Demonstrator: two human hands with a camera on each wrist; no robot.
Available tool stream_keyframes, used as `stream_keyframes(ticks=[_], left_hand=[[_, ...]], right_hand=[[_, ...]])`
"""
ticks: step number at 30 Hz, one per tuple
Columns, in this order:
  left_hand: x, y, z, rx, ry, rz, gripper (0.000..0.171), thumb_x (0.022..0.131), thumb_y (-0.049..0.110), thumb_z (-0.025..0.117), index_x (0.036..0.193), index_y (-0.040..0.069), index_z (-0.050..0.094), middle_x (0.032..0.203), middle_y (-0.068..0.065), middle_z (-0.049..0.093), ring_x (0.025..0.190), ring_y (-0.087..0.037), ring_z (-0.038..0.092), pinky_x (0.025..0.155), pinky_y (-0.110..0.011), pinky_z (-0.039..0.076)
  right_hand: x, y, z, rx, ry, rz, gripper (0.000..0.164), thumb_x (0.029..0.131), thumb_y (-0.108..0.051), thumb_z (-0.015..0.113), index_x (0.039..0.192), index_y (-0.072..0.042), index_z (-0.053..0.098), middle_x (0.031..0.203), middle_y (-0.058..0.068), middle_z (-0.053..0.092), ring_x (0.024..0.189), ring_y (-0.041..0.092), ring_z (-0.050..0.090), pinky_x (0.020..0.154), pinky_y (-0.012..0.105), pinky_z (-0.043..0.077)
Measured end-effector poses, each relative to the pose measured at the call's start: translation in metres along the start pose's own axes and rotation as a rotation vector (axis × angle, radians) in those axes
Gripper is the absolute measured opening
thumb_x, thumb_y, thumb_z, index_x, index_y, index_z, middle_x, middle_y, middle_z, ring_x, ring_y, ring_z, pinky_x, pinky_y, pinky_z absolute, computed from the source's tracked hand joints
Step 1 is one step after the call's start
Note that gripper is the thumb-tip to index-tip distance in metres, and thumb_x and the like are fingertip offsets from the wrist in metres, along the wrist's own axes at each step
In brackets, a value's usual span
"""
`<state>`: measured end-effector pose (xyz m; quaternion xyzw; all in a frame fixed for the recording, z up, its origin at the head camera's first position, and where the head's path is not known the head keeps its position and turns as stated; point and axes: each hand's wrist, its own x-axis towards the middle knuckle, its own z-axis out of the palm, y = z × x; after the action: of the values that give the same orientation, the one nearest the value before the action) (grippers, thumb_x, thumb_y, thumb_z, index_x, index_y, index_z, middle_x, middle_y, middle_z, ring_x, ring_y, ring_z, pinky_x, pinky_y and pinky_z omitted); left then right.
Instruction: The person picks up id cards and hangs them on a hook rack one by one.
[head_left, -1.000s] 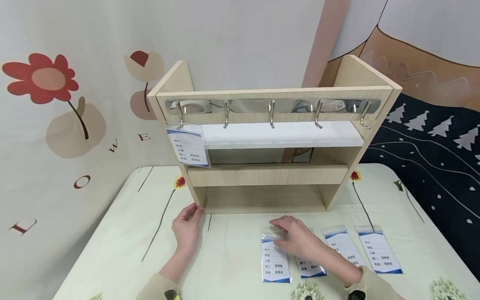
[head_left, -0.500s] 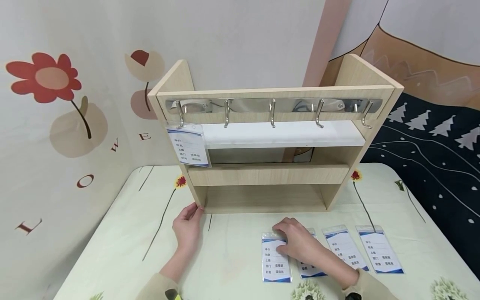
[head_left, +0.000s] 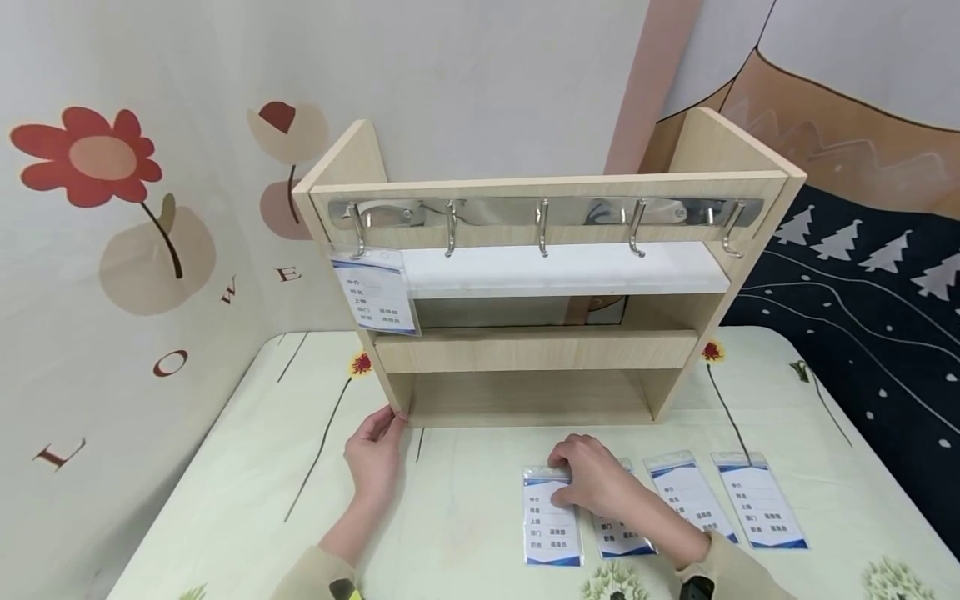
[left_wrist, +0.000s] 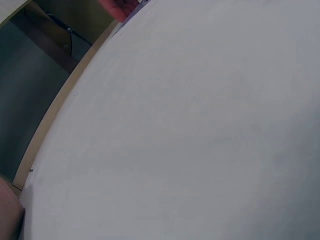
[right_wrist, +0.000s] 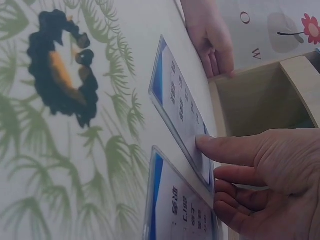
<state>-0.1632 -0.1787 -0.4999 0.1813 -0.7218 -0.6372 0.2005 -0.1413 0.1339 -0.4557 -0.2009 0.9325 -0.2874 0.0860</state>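
A light wooden shelf unit (head_left: 536,350) stands on the table, and my left hand (head_left: 372,458) grips its lower left front corner between thumb and fingers. To the right, my right hand (head_left: 600,479) is at the top end of the leftmost plastic badge (head_left: 551,533). The thumb (right_wrist: 215,146) lies on the badge's face, with the other fingers curled at its far edge in the right wrist view. This hand partly covers a second badge (head_left: 624,537). Another badge (head_left: 378,292) hangs from the leftmost hook (head_left: 357,232).
Two more badges (head_left: 690,500) lie to the right of my right hand. Across the shelf's front runs a metal rail with several hooks (head_left: 542,229). A flowered cloth (head_left: 465,517) covers the table. Behind the table are printed wall hangings (head_left: 480,100).
My right hand has shifted slightly right, and its thumb has come down onto the leftmost badge. The left hand keeps its hold on the shelf corner.
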Motion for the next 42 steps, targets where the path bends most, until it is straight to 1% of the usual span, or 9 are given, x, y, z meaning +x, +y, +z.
stream_keyframes(ticks=[2, 7, 14, 16, 21, 24, 29, 35, 42], left_hand=[[-0.0009, 0.0007, -0.0007, 0.002, 0.000, -0.008, 0.028, 0.098, 0.010, 0.071, 0.122, -0.005, 0.071, 0.123, -0.025, 0.070, 0.090, 0.006, 0.068, 0.079, -0.009, 0.055], [-0.0013, 0.0029, -0.0031, 0.024, 0.000, -0.023, 0.029, 0.099, 0.012, 0.070, 0.123, -0.004, 0.071, 0.125, -0.024, 0.070, 0.091, 0.005, 0.068, 0.079, -0.009, 0.055], [-0.0004, 0.0007, -0.0044, 0.043, 0.006, -0.027, 0.030, 0.099, 0.012, 0.070, 0.123, -0.005, 0.070, 0.125, -0.025, 0.070, 0.102, -0.013, 0.072, 0.079, -0.009, 0.055], [-0.0005, 0.0012, -0.0039, 0.040, 0.008, -0.026, 0.029, 0.099, 0.011, 0.071, 0.123, -0.005, 0.071, 0.125, -0.025, 0.070, 0.100, -0.009, 0.072, 0.079, -0.009, 0.055], [0.0002, 0.0021, -0.0023, 0.011, 0.008, -0.014, 0.028, 0.098, 0.010, 0.071, 0.122, -0.005, 0.071, 0.124, -0.026, 0.070, 0.089, 0.007, 0.067, 0.079, -0.009, 0.055], [0.0004, 0.0025, -0.0013, -0.005, 0.008, -0.007, 0.028, 0.098, 0.009, 0.071, 0.121, -0.006, 0.071, 0.123, -0.026, 0.070, 0.086, 0.010, 0.066, 0.079, -0.009, 0.055], [0.0010, 0.0013, -0.0001, -0.004, 0.016, -0.003, 0.027, 0.097, 0.007, 0.071, 0.120, -0.007, 0.071, 0.121, -0.027, 0.070, 0.085, 0.011, 0.066, 0.078, -0.009, 0.056], [0.0000, -0.0005, 0.0023, 0.000, 0.014, -0.006, 0.026, 0.098, 0.007, 0.070, 0.119, -0.008, 0.071, 0.121, -0.028, 0.070, 0.086, 0.008, 0.066, 0.078, -0.009, 0.056], [-0.0016, -0.0003, 0.0023, 0.003, 0.009, -0.006, 0.027, 0.098, 0.008, 0.070, 0.121, -0.006, 0.071, 0.123, -0.026, 0.070, 0.091, 0.003, 0.069, 0.080, -0.010, 0.056]], right_hand=[[0.0023, -0.0008, -0.0002, -0.011, -0.011, -0.005, 0.037, 0.068, -0.007, 0.095, 0.098, -0.004, 0.074, 0.092, 0.001, 0.066, 0.088, 0.018, 0.057, 0.081, 0.043, 0.055], [0.0064, -0.0033, 0.0007, -0.031, -0.025, -0.008, 0.037, 0.067, -0.006, 0.095, 0.098, -0.004, 0.074, 0.092, 0.003, 0.066, 0.087, 0.019, 0.058, 0.080, 0.044, 0.056], [0.0071, -0.0055, 0.0010, -0.016, -0.034, -0.006, 0.037, 0.067, -0.006, 0.095, 0.098, -0.002, 0.073, 0.091, 0.003, 0.065, 0.086, 0.020, 0.058, 0.079, 0.044, 0.056], [0.0073, -0.0050, 0.0013, -0.020, -0.029, -0.010, 0.038, 0.066, -0.006, 0.095, 0.097, -0.002, 0.073, 0.090, 0.002, 0.065, 0.086, 0.019, 0.058, 0.078, 0.043, 0.056], [0.0068, -0.0036, 0.0009, -0.023, -0.021, -0.014, 0.037, 0.066, -0.006, 0.095, 0.096, -0.004, 0.073, 0.086, 0.000, 0.063, 0.080, 0.015, 0.055, 0.073, 0.036, 0.054], [0.0061, -0.0030, 0.0002, -0.019, -0.023, -0.017, 0.036, 0.066, -0.006, 0.095, 0.095, -0.004, 0.072, 0.085, -0.001, 0.063, 0.079, 0.014, 0.054, 0.071, 0.034, 0.053], [0.0055, -0.0026, -0.0009, -0.012, -0.045, -0.020, 0.034, 0.069, -0.005, 0.093, 0.094, -0.006, 0.071, 0.082, -0.003, 0.061, 0.078, 0.015, 0.053, 0.069, 0.033, 0.050], [0.0043, -0.0036, -0.0024, -0.002, -0.105, -0.006, 0.033, 0.073, -0.004, 0.091, 0.095, -0.010, 0.067, 0.081, -0.004, 0.056, 0.080, 0.018, 0.048, 0.070, 0.036, 0.044], [0.0005, -0.0045, -0.0018, 0.020, -0.087, 0.003, 0.032, 0.074, -0.003, 0.089, 0.098, -0.009, 0.069, 0.085, -0.004, 0.059, 0.084, 0.017, 0.050, 0.074, 0.037, 0.048]])
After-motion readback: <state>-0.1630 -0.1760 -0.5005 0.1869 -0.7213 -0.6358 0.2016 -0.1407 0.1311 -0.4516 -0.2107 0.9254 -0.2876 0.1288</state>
